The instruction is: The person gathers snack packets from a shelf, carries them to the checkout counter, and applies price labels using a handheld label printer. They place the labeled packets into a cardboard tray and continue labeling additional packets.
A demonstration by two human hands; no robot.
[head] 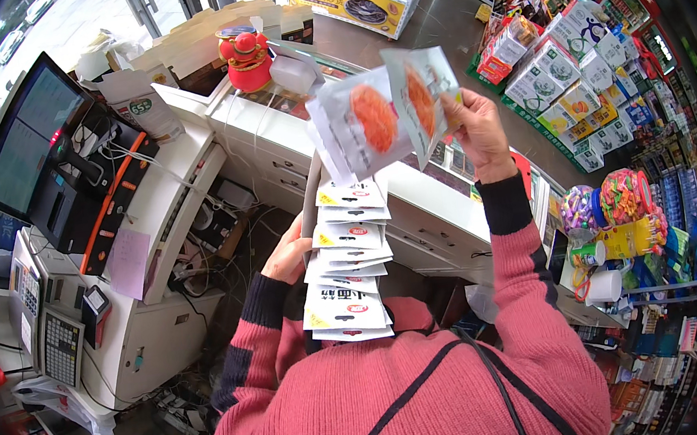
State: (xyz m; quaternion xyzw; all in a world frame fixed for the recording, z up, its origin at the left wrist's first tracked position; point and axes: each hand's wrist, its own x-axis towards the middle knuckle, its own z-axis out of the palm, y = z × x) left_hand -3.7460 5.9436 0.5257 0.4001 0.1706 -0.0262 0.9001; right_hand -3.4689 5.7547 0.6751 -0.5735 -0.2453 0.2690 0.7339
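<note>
My right hand (480, 128) is raised over the counter, its fingers closed on the edge of snack packets (422, 103) with an orange-red food picture. Another pale packet (367, 125) with a similar picture overlaps them on the left; whether my fingers hold it too, I cannot tell. Below, a long row of white snack packets (345, 269) with hang holes stands packed in an open carton (309, 202). My left hand (288, 253) grips the left side of this carton, fingers partly hidden. The carton is close to my body.
A white glass-topped counter (255, 131) runs ahead, bearing a red figurine (247, 61). To the left are a monitor (33, 137), a handheld scanner (74, 161), loose cables and a keypad (60, 350). Candy jars (626, 192) and stacked drink cartons (557, 65) stand at right.
</note>
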